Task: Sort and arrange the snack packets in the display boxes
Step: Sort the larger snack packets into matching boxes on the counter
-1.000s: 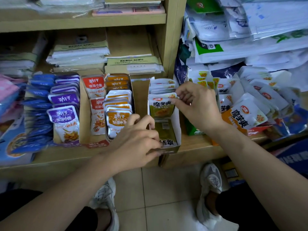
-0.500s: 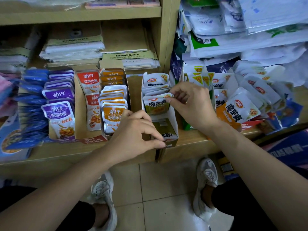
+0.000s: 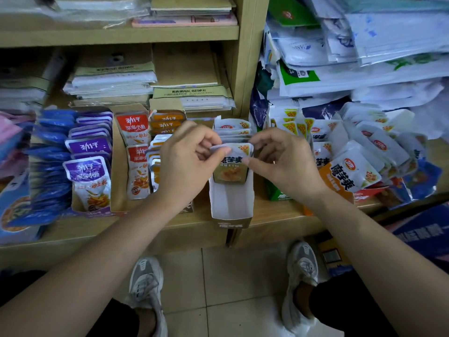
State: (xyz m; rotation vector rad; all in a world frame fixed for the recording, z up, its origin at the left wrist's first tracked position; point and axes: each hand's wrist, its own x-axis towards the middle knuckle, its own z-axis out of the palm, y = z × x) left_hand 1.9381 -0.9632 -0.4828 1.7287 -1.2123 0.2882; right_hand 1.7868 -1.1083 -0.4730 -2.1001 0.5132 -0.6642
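From the head camera I see my left hand (image 3: 192, 161) and my right hand (image 3: 284, 164) meeting over a narrow white cardboard display box (image 3: 232, 207) at the front edge of the pale wooden shelf (image 3: 279, 216). Both hands grip the same white and olive-green snack packet (image 3: 232, 172). My left thumb and forefinger are pinched on its top left corner, and my right thumb and fingers are pinched on its top right edge. The packet stands upright at about the middle of the box, in front of a row of matching white packets (image 3: 230, 128). To the left are purple foil packets (image 3: 88, 176), red-topped packets (image 3: 136, 166) and orange-topped packets (image 3: 166, 122) in brown boxes. A loose heap of white packets (image 3: 364, 152) lies to the right.
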